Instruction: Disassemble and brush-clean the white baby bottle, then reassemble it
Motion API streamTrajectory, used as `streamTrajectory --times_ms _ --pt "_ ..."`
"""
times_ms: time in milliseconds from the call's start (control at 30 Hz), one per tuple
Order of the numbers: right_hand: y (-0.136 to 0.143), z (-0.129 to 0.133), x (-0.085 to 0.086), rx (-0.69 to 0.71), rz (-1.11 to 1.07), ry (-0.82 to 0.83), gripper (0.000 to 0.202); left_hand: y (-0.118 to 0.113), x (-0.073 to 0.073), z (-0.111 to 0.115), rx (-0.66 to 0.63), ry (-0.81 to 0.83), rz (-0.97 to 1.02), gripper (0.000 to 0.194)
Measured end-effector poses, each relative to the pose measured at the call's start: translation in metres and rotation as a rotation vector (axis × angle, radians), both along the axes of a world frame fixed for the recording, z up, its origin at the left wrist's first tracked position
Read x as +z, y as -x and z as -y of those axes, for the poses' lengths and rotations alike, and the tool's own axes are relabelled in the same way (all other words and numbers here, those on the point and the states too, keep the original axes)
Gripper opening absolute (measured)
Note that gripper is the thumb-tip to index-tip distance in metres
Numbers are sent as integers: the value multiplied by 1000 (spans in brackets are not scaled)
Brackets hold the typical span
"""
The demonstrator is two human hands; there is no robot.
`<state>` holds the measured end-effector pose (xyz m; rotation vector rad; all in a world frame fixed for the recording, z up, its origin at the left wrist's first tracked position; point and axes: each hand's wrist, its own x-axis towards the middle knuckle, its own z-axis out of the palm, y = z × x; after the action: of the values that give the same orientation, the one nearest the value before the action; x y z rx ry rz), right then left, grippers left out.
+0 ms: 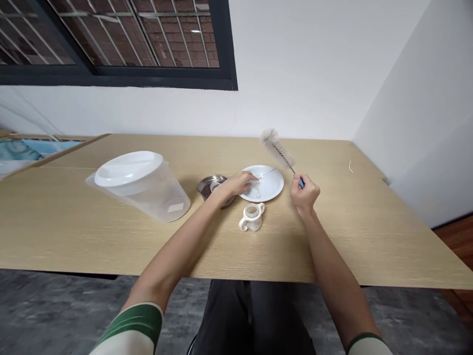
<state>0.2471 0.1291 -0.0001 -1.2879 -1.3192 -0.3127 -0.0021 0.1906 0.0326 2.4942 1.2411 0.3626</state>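
Observation:
My right hand is wrapped round the blue handle of a bottle brush, whose white bristles point up and to the left. Over the left rim of a white plate is my left hand, its fingers at a small clear item on the plate; whether they grip it cannot be made out. A thin wire-like stick reaches from those fingers across the plate. Partly behind my left wrist sits a round metal bowl. A white two-handled cup stands upright in front of the plate.
A large translucent pitcher with a white lid is at the left of the wooden table. A small pale strip lies at the back right. A wall and a barred window are behind the table.

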Motion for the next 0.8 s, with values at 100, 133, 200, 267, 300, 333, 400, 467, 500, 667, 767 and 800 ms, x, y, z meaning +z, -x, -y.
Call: streamTrajectory --times_ms 100,133,200,267,300,333,400,467,500,667,767,800 --pt "2 0 0 1 -4 -9 34 -10 -5 -14 20 58 -90 48" --pt "2 0 0 0 -4 -13 33 -11 -7 -17 32 61 -104 50" --pt "4 0 0 -6 -3 -14 33 -11 -13 -24 54 54 -132 52" --pt "5 -1 0 -14 -1 -4 34 -9 -19 -30 65 47 -153 51" --pt "5 -1 0 -15 -1 3 34 -8 -21 -33 70 47 -163 49" --pt "6 -1 0 -16 -2 10 35 -7 -23 -35 75 48 -172 48" --pt "6 -1 0 -19 -2 28 37 -7 -23 -38 87 51 -183 48" --pt "5 -1 0 -26 -3 48 37 -6 -19 -36 102 49 -190 48" --pt "4 -1 0 -29 -6 55 37 -6 -15 -33 113 50 -193 48" --pt "4 -1 0 -21 -16 53 36 4 11 -3 193 94 -94 40" --pt "7 0 0 -21 12 44 36 16 15 16 203 64 174 36" --pt "8 1 0 -17 28 39 36 20 13 21 237 56 283 39"
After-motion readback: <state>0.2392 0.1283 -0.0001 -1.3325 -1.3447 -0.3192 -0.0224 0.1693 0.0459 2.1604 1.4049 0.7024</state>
